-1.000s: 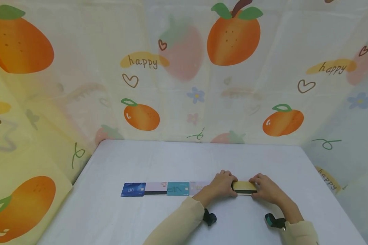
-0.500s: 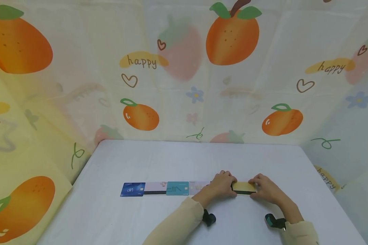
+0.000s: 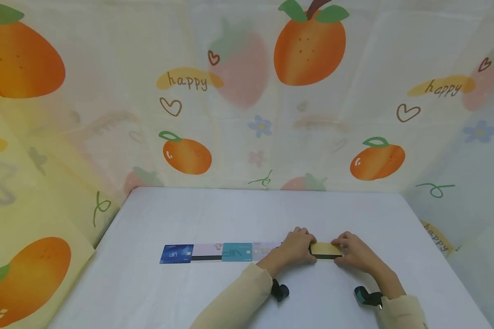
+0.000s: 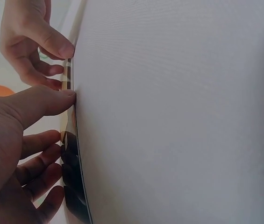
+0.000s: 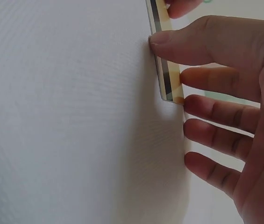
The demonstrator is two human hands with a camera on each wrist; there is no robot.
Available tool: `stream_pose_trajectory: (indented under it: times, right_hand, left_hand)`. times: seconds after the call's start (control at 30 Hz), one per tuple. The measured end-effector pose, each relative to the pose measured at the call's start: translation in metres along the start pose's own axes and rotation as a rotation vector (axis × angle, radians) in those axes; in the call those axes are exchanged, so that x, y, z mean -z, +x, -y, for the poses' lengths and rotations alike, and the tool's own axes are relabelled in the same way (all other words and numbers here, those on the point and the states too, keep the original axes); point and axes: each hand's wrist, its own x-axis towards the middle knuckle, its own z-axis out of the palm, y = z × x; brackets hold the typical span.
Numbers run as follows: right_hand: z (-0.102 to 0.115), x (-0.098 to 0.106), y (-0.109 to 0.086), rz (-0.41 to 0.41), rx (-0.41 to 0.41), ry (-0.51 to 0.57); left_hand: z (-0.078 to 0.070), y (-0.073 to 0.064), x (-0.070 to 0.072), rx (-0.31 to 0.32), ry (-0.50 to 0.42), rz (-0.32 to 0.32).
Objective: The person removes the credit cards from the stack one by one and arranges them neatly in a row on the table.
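Note:
Several plastic cards lie in one row on the table in the head view. From the left come a blue VIP card (image 3: 175, 254), a pale card with a black stripe (image 3: 207, 251), a teal VIP card (image 3: 236, 252) and a pale lilac card (image 3: 264, 250). My left hand (image 3: 295, 246) covers the row beyond that, thumb and fingers across the edges of a glossy black card (image 4: 73, 179). At the right end is a gold card (image 3: 326, 248) with a dark stripe. My right hand (image 3: 357, 251) pinches its right end between thumb and index finger.
The white table (image 3: 148, 297) runs up to a fruit-patterned cloth (image 3: 238, 151) behind it. A black wrist device (image 3: 279, 290) hangs at the left cuff, another dark device (image 3: 368, 296) at the right cuff.
The hands and cards hold nearly the same places. The whole head view has shifted slightly, and the pale strip under the gold card's near edge shows less than a second ago.

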Motion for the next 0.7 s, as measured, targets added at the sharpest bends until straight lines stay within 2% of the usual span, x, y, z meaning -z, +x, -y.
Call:
stream_pose_trajectory:
  times: [0.47, 0.7]
  right_hand:
    - [0.0005, 0.0014, -0.0002, -0.013, 0.019, -0.002]
    - [-0.0005, 0.0002, 0.0001, -0.016, 0.025, -0.003]
  left_hand:
    - [0.0033, 0.0017, -0.0032, -0.014, 0.013, -0.018]
    - [0.0024, -0.0008, -0.0016, -0.008, 0.010, -0.005]
